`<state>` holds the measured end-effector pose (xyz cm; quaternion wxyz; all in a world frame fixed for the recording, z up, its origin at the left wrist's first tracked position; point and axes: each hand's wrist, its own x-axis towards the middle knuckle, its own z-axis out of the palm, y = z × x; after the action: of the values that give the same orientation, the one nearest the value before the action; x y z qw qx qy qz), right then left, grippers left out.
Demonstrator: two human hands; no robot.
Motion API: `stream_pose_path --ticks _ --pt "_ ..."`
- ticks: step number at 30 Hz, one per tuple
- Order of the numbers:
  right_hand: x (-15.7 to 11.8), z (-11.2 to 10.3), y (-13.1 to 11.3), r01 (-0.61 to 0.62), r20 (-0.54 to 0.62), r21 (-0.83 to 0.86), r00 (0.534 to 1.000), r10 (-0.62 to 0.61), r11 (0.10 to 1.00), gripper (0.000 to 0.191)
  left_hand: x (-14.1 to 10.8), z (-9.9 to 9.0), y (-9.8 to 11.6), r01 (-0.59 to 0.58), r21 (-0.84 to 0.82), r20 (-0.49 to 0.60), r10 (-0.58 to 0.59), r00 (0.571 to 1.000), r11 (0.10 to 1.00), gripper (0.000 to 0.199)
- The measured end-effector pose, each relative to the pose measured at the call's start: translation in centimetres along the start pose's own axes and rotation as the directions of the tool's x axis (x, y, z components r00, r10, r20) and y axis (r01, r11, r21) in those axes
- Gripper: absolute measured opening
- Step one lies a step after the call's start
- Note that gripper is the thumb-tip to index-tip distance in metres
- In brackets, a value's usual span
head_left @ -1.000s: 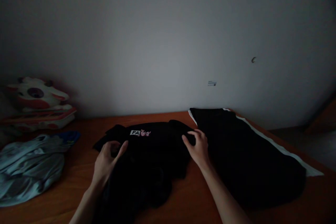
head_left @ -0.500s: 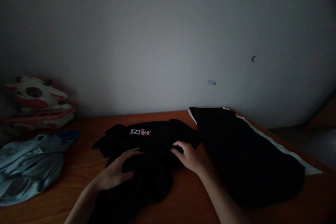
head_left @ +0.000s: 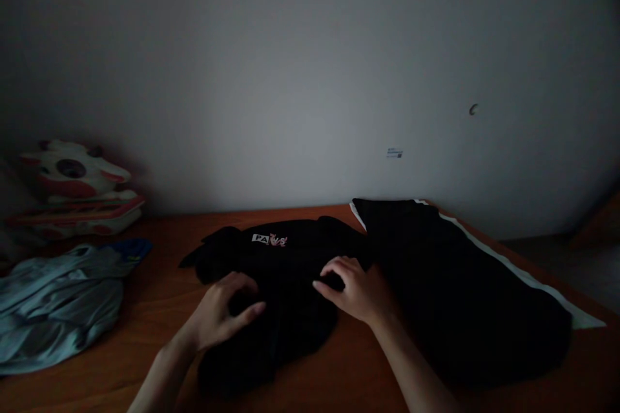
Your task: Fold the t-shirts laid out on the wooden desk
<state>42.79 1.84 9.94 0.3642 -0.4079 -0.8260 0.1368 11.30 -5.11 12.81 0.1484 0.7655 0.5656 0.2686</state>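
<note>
A black garment (head_left: pixel 290 261) with a white-and-pink print near its top lies bunched on the orange-brown surface (head_left: pixel 159 310). My left hand (head_left: pixel 230 310) is at the garment's left side, its fingers curled and the thumb pointing right. At the right side of the same garment is my right hand (head_left: pixel 346 284), fingers bent and thumb stretched toward the left. Dark cloth lies at the fingertips of both hands, and whether any of it is pinched is too dark to make out.
To the right lies a large black cloth (head_left: pixel 465 297) with a white edge. A grey crumpled garment (head_left: pixel 62 303) with a blue part is at the left. Behind it stands a cow-shaped toy (head_left: pixel 77 187) with a keyboard, near the wall (head_left: pixel 290 77).
My left hand has moved slightly right and its fingers have curled more. The garment's lower part has shifted up and to the right. The view has turned slightly left.
</note>
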Motion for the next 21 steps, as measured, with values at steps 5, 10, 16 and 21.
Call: stream_pose_path --ticks 5,10,16,21 --pt "-0.7 0.4 -0.1 0.039 0.276 -0.037 0.961 -0.027 0.999 0.090 -0.2 1.5 -0.6 -0.070 0.120 0.173 0.048 0.984 0.990 0.087" --pt "-0.5 1.3 0.8 0.035 0.181 -0.113 0.983 -0.015 0.993 0.023 0.1 1.7 -1.5 -0.044 0.137 0.155 0.022 0.988 0.990 0.062" --pt "0.4 0.7 0.9 -0.065 -0.147 0.102 0.986 0.079 0.993 0.028 0.5 -0.3 -2.7 0.199 0.033 -0.161 -0.191 0.968 0.979 0.032" --pt "0.7 -1.0 -0.2 -0.189 -0.273 0.295 0.923 0.272 0.937 0.033 0.5 -1.6 -2.2 0.281 -0.213 -0.557 -0.352 0.752 0.936 0.041"
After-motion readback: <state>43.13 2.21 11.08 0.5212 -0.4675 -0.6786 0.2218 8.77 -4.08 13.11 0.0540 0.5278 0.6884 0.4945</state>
